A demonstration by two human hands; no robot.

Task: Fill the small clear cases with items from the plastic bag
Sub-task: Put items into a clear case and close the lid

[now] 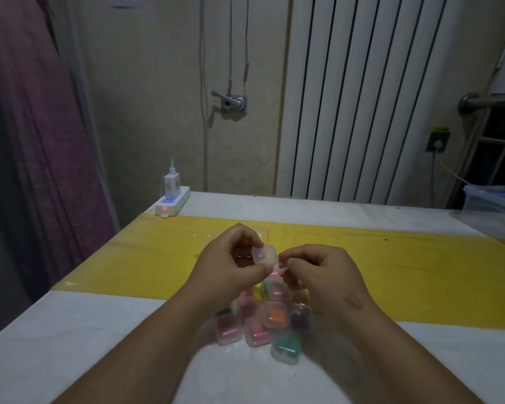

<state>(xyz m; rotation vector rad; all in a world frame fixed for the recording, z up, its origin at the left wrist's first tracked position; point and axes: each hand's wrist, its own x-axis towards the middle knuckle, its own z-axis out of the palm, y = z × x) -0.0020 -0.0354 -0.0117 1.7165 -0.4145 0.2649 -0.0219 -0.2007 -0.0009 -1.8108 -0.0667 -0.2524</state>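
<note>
My left hand (228,260) pinches a small clear case (264,255) between thumb and fingers, held above the table. My right hand (318,269) is just to its right with curled fingers; its fingertips meet at the case's right edge, and what they pinch is too small to tell. Below my hands lies a pile of several small clear cases (263,319) holding pink, orange, purple and green items. A clear plastic bag (207,236) with a red strip lies flat on the yellow band behind my hands, mostly hidden by them.
The table (99,330) is white with a wide yellow band (420,272) across it. A white power strip (172,202) with a charger sits at the far left corner. A clear plastic container (493,199) stands at the far right. A radiator is on the wall behind.
</note>
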